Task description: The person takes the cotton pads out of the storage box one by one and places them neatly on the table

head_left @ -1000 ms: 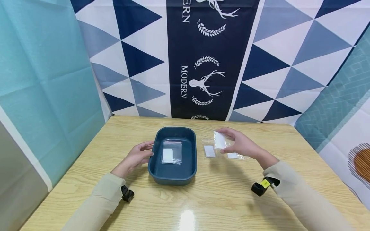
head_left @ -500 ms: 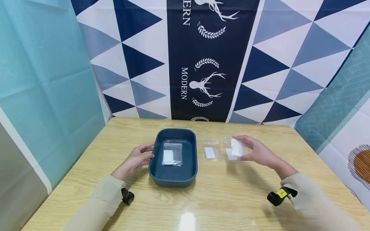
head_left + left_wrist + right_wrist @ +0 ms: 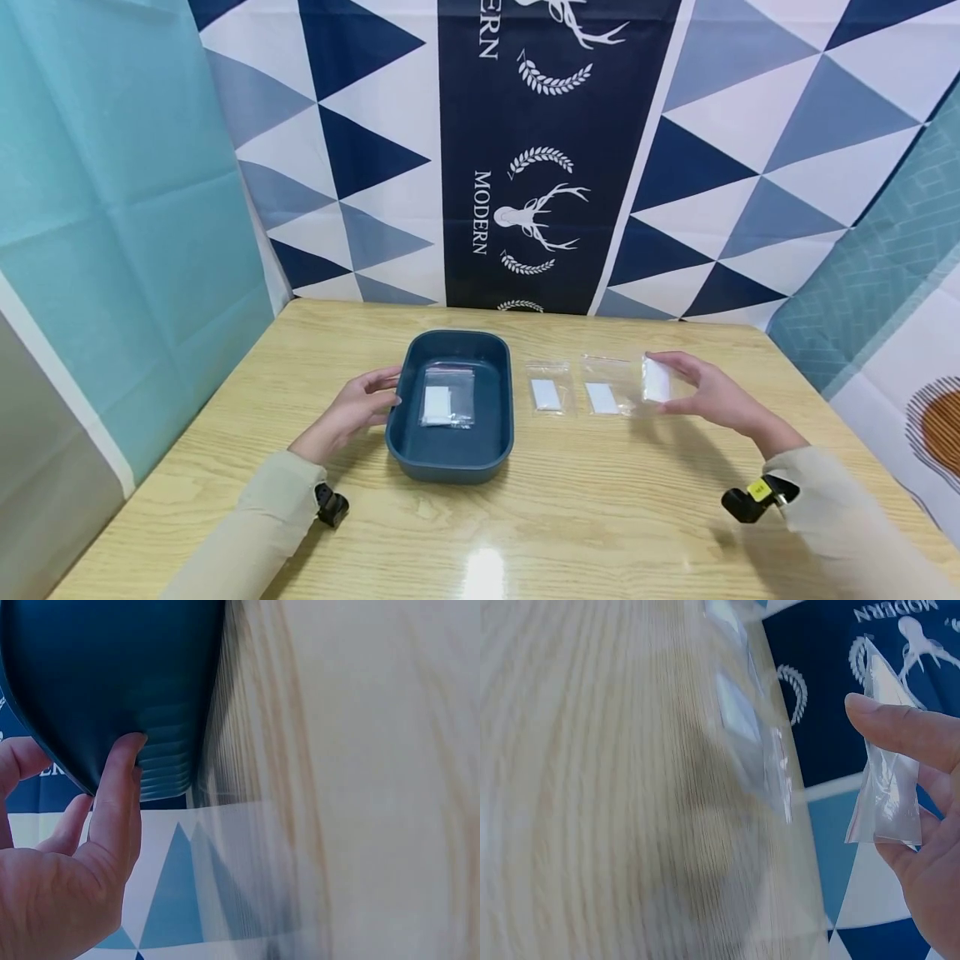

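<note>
My left hand (image 3: 365, 411) holds the left side of a dark blue rectangular bin (image 3: 450, 467), thumb at the rim and fingers along the outer wall. In the left wrist view its fingers (image 3: 120, 769) lie against that wall. Inside the bin are clear zip-lock bags (image 3: 461, 396) with white contents. To the right, my right hand (image 3: 708, 392) pinches another zip-lock bag (image 3: 656, 381) with a flat white piece inside, raised off the table. The right wrist view shows this bag (image 3: 892, 791) upright between thumb and fingers.
Two more clear bags, a nearer-to-bin one (image 3: 546, 395) and another (image 3: 602, 398), lie in a row on the wooden table (image 3: 585, 508). Patterned cloth (image 3: 382, 167) hangs behind the table and at both sides.
My right hand has moved rightward with its bag, away from the two bags on the table, so the second one now shows fully. The left hand and bin have stayed put.
</note>
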`<state>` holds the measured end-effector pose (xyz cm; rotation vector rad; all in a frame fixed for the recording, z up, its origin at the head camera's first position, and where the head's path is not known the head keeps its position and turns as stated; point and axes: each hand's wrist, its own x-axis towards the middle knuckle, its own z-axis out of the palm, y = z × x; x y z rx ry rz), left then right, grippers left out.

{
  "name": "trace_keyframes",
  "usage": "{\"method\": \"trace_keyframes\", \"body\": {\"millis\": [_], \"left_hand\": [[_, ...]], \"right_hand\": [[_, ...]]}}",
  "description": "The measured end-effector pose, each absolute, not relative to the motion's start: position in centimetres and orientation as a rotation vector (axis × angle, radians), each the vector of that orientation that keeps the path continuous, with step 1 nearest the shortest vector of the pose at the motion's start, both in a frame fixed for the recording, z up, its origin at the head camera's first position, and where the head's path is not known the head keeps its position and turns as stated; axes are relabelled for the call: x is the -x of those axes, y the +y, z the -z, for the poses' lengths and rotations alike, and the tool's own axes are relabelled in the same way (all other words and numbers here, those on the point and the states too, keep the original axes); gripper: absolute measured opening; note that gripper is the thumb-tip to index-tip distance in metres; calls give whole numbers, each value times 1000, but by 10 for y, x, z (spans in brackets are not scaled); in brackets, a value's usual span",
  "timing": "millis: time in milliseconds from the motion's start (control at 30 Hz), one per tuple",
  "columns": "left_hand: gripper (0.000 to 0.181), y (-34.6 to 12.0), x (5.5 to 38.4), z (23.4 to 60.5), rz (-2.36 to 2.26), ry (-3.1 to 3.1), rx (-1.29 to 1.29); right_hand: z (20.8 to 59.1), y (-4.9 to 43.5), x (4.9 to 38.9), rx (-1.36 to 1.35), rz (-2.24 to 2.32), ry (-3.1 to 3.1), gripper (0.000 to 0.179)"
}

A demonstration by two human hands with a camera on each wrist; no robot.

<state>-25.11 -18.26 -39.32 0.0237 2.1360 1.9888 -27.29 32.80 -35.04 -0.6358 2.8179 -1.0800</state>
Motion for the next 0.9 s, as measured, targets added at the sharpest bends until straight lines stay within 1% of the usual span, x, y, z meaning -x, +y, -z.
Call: {"method": "trace_keyframes", "body": {"millis": [200,400,900], "left_hand": [[54,-183,251,391,-1985,2140,-42],[54,-182,251,391,-1987,2129,-49],[55,-185,253,393,-1993,2120,-43]], "right_hand": [[346,343,278,571,1055,2823,79],[344,356,280,575,1009,2835,80],[356,376,291,595,949,2872,80]]}}
